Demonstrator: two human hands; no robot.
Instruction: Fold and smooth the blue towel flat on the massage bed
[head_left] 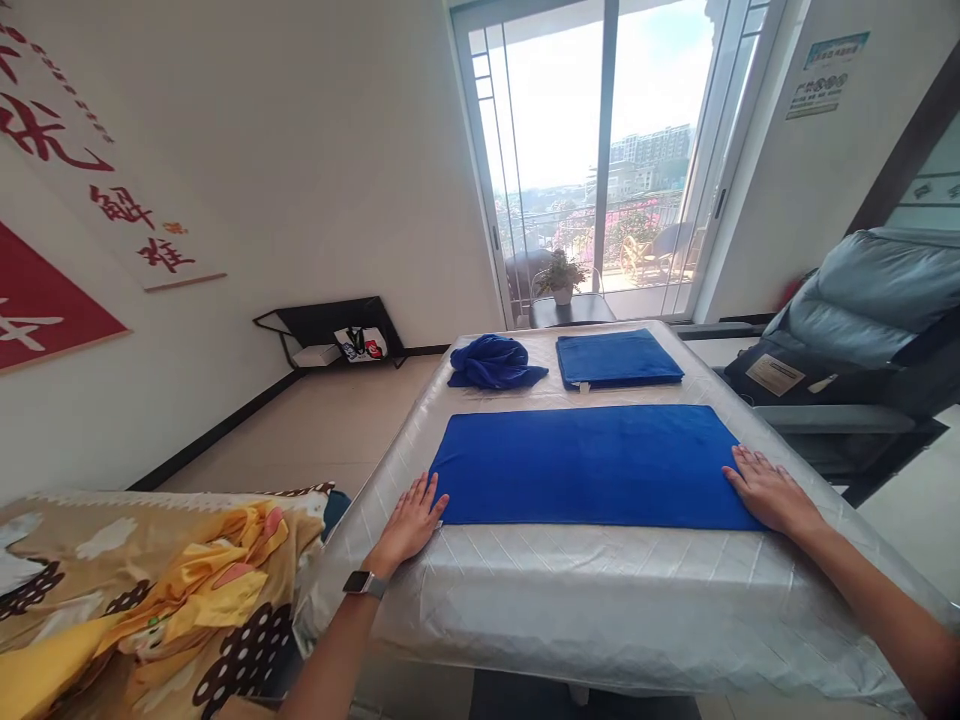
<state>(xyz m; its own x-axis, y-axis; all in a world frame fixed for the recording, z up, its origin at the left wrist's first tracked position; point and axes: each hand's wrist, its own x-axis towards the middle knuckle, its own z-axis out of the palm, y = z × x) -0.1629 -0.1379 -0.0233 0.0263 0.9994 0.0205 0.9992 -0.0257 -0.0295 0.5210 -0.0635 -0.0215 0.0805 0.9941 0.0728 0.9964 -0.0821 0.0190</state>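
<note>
A blue towel [585, 465] lies flat as a long rectangle across the near part of the covered table [600, 580]. At its left edge rests my left hand [409, 515], palm down with fingers stretched out, near a small white tag. My right hand [769, 488] lies flat at the towel's right edge, fingers apart. Neither hand grips anything. Behind the flat towel, a crumpled blue cloth [495, 362] sits at the left, and a folded blue stack [619, 358] with a white label is at the right.
To the left is a bed [90, 550] with yellow patterned bedding. A grey recliner [862, 300] stands at the right, close to the table. Beyond the table are a potted plant [561, 275] on a chair and a sliding glass door. A black rack [330, 325] stands by the wall.
</note>
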